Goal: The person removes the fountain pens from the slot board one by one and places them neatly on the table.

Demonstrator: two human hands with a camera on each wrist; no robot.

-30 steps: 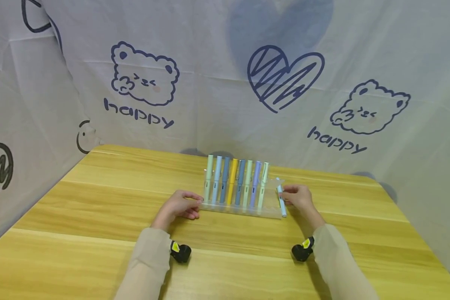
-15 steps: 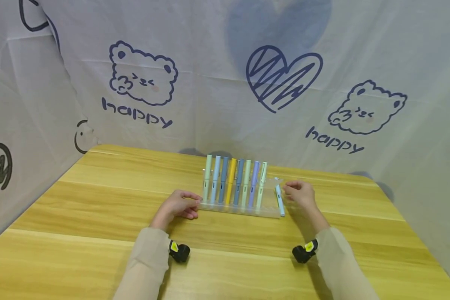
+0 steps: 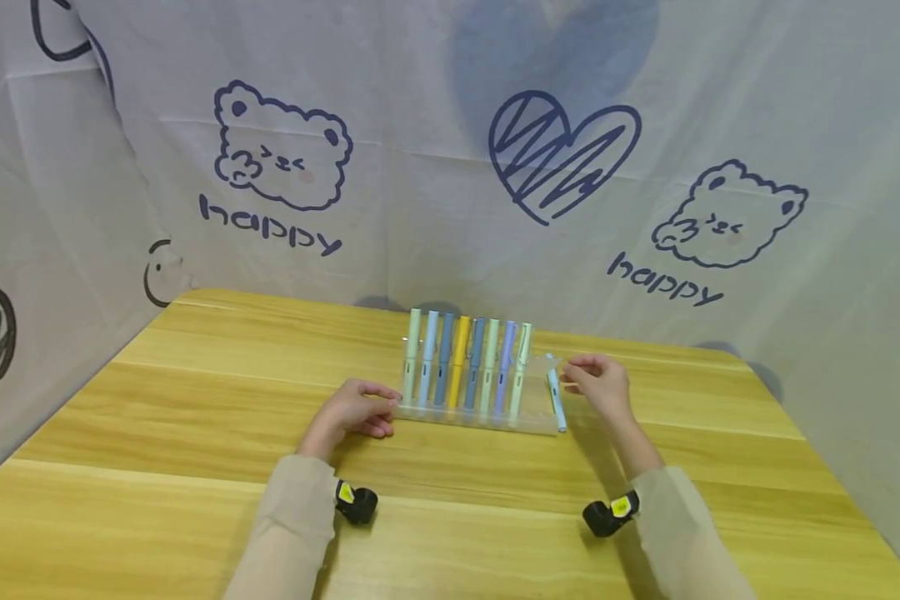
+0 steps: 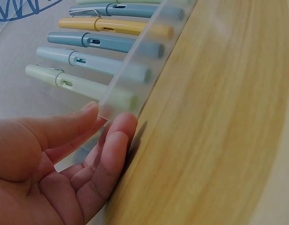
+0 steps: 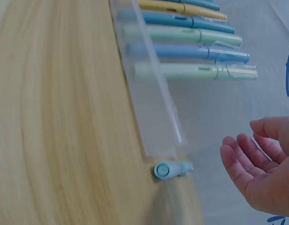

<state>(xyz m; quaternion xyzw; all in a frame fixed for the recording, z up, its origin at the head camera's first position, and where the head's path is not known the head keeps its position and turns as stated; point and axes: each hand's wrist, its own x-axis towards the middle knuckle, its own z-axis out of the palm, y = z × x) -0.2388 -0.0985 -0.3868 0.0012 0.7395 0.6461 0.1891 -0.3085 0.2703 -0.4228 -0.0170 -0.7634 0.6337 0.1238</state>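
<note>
A clear plastic pen stand (image 3: 534, 421) holds a slanted row of several capped pens in green, blue, yellow and purple. My left hand (image 3: 356, 414) is at its left end, thumb and fingertips pinching the corner, as the left wrist view shows with the hand (image 4: 83, 159) close up. Beyond the stand's right end, a light blue pen (image 3: 557, 402) tilts beside it, its round end (image 5: 164, 170) facing the right wrist camera. My right hand (image 3: 602, 387) hovers just right of this pen, fingers loosely bent with nothing between them.
A wooden table (image 3: 450, 517) lies under everything, its back edge against a pale cloth (image 3: 420, 192) printed with bears and hearts. Black wrist cameras (image 3: 609, 515) sit on both forearms. To the right of the mint green pen (image 3: 521, 367), the stand has an unfilled stretch.
My right hand has let go of the light blue pen and drawn slightly away to the right, leaving it tilted at the stand's end. The left hand keeps its place.
</note>
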